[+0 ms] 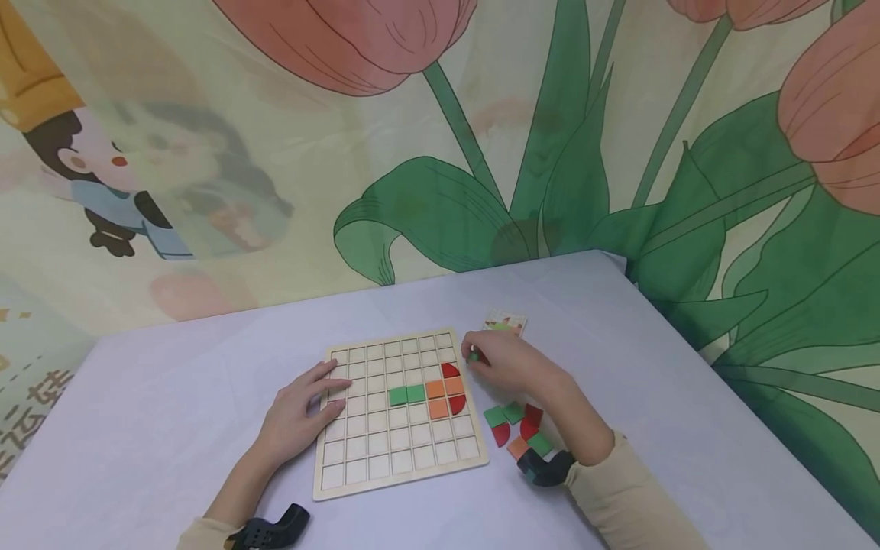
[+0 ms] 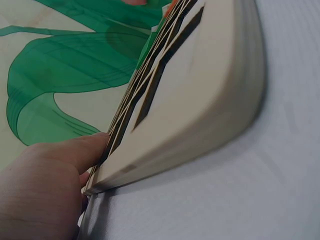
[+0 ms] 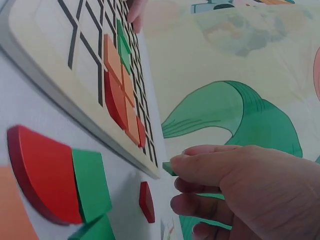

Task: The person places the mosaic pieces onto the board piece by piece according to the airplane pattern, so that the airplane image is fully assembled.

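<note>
A wooden grid board (image 1: 401,487) lies on the table. My left hand (image 1: 296,416) rests at its left edge, fingers spread over the rim; in the left wrist view the hand (image 2: 42,185) touches the edge. My right hand (image 1: 512,360) is above the table just past the board's right edge. It pinches a small green tile (image 3: 168,168) between thumb and finger, mostly hidden by the fingertips. On the board are two green square tiles (image 1: 399,396), three orange squares (image 1: 438,409), and two red quarter-round tiles (image 1: 457,404).
Loose green, red and orange tiles (image 1: 495,415) lie right of the board, partly under the right wrist's black camera (image 1: 545,467). A small printed card (image 1: 505,319) lies behind the right hand. A printed curtain (image 1: 275,153) stands behind the white table (image 1: 206,367).
</note>
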`<state>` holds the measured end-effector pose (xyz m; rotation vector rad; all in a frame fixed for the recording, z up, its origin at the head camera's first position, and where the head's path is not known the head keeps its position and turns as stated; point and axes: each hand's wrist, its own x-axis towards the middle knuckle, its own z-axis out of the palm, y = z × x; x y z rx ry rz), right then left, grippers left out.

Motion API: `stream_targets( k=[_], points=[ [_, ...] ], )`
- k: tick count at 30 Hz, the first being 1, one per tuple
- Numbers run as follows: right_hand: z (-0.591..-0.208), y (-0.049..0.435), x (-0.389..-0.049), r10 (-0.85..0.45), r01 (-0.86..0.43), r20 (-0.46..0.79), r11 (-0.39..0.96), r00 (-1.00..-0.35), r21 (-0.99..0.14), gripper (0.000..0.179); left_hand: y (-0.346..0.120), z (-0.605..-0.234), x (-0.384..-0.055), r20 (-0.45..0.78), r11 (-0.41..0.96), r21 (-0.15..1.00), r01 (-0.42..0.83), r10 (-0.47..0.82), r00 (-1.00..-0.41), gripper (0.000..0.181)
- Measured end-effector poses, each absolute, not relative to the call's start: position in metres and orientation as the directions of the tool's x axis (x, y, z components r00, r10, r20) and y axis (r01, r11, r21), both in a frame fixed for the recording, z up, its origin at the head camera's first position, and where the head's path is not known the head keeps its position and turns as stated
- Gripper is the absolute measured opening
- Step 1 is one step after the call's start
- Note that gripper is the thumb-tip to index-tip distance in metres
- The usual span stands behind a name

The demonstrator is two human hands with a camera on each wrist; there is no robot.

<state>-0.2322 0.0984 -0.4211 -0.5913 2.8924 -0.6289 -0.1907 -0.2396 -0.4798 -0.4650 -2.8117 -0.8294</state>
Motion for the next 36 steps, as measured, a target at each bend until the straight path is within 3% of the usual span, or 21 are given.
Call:
stream_targets(
  k=[7,15,26,36],
  points=[
    [-0.415,0.081,-0.227,-0.447,-0.392,-0.035,0.817,-0.894,-0.422,0.034,-0.242,-0.475,-0.187,0.254,0.795,0.507,0.333,0.231,-0.939,0.033],
    [-0.419,0.067,-0.220,-0.526,-0.457,-0.020,0.757,-0.850,-0.467,0.029,-0.233,-0.478,-0.190,0.268,0.783,0.521,0.340,0.228,-0.936,0.029],
    [-0.420,0.014,-0.210,-0.620,-0.577,0.017,0.719,-0.784,-0.387,0.030,-0.236,-0.483,-0.188,0.250,0.797,0.522,0.302,0.196,-0.948,0.028],
    [-0.420,0.011,-0.209,-0.578,-0.557,0.068,0.739,-0.813,-0.379,0.028,-0.238,-0.480,-0.188,0.267,0.806,0.501,0.315,0.202,-0.942,0.028]
  ],
)
